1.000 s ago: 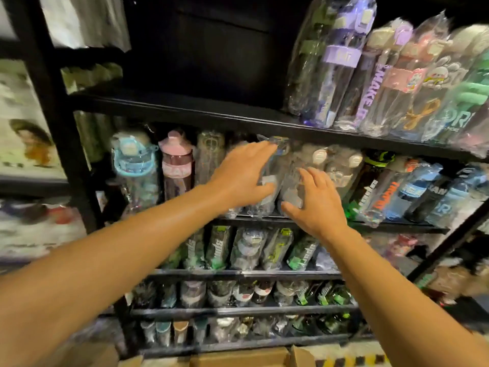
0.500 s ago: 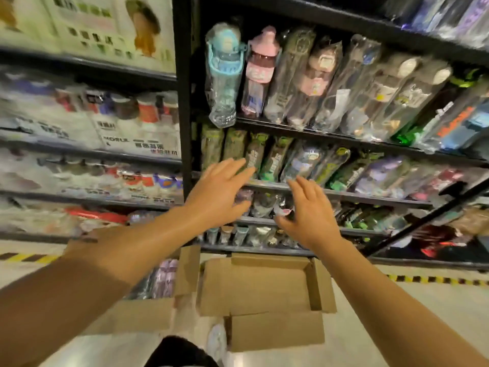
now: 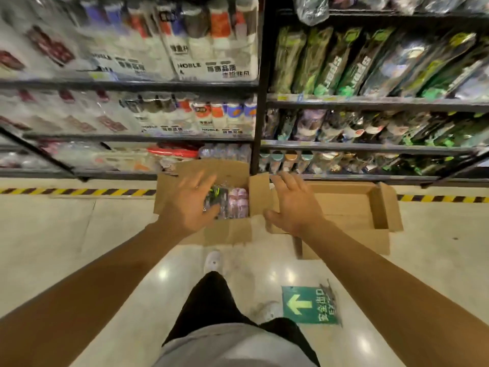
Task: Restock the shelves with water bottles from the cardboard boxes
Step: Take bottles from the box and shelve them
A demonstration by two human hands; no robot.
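Two open cardboard boxes stand on the floor before the black shelves (image 3: 370, 102). The left box (image 3: 227, 234) holds wrapped water bottles (image 3: 232, 205), dark and pink ones. My left hand (image 3: 189, 205) hovers over this box with its fingers spread, just above the bottles, holding nothing. My right hand (image 3: 293, 205) is open too, above the flap between the boxes. The right box (image 3: 381, 207) shows only bare cardboard inside. Bagged bottles fill the shelf rows on the right.
Packaged goods (image 3: 201, 56) crowd the left shelf unit. A yellow-black hazard stripe (image 3: 79, 192) runs along the floor at the shelf foot. A green exit arrow sticker (image 3: 308, 305) lies on the glossy floor by my legs and white shoe (image 3: 213, 260).
My view has swung down from the upper shelves to the floor. Both hands have dropped from the shelved bottles to the boxes, empty throughout.
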